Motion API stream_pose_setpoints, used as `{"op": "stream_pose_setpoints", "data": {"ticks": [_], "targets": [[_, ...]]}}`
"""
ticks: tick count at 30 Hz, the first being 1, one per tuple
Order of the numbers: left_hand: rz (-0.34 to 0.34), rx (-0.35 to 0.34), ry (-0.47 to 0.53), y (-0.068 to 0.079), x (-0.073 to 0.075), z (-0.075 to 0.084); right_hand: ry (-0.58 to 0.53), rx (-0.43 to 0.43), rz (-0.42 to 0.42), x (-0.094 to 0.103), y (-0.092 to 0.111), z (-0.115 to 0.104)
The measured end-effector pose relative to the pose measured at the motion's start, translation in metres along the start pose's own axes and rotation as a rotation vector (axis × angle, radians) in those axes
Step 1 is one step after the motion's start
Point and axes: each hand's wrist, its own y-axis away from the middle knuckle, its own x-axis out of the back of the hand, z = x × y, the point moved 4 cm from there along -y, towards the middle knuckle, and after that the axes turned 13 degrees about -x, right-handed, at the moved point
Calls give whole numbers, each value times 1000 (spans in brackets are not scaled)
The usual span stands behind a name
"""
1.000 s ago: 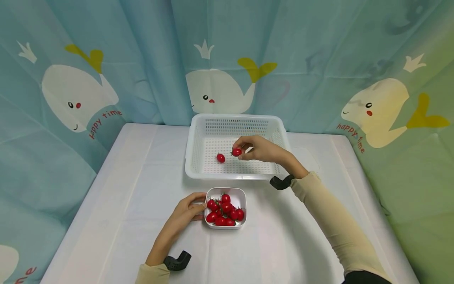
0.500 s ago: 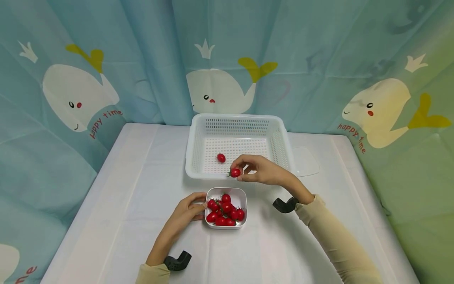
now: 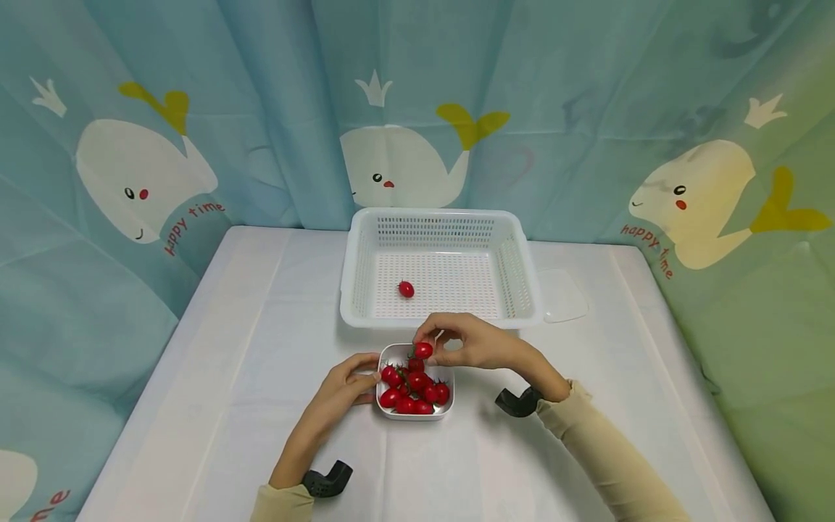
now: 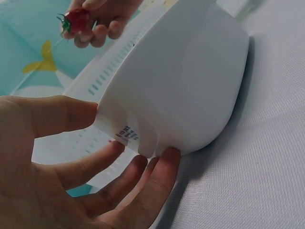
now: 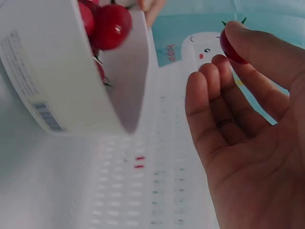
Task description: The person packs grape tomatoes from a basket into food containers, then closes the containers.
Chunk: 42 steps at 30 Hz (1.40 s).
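A cherry tomato (image 3: pixel 422 351) with a green stem sits pinched between the thumb and fingers of my right hand (image 3: pixel 472 342). It is held over the far rim of a small white container (image 3: pixel 449 413), which has several cherry tomatoes (image 3: pixel 415 381) piled in it. In the right wrist view, the same tomato (image 5: pixel 230 46) is partly hidden behind the thumb. My left hand (image 3: pixel 339 384) is at the container's left end; in the left wrist view, its spread fingertips (image 4: pixel 169 157) rest on the outer wall. One more cherry tomato (image 3: pixel 406 289) lies in the white perforated basket (image 3: pixel 440 322).
Behind the small container, the basket stands near the table's back edge. A clear flat lid-like piece (image 3: pixel 564 296) lies to its right. Blue-green curtains (image 3: pixel 280 109) with printed whales hang around the white-covered table (image 3: pixel 261 312).
My right hand has carried the pinched tomato from over the basket toward me to the small container's far rim. My left hand has stayed against the container.
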Motion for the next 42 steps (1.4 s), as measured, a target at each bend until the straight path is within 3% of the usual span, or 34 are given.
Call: {"op": "stream_pose_setpoints", "data": {"ticks": [17, 42], "targets": [[-24, -11, -7, 1, 2, 4, 61, -17, -67, -34, -13, 13], [-14, -6, -5, -1, 1, 0, 310, -14, -80, -53, -18, 13]]}}
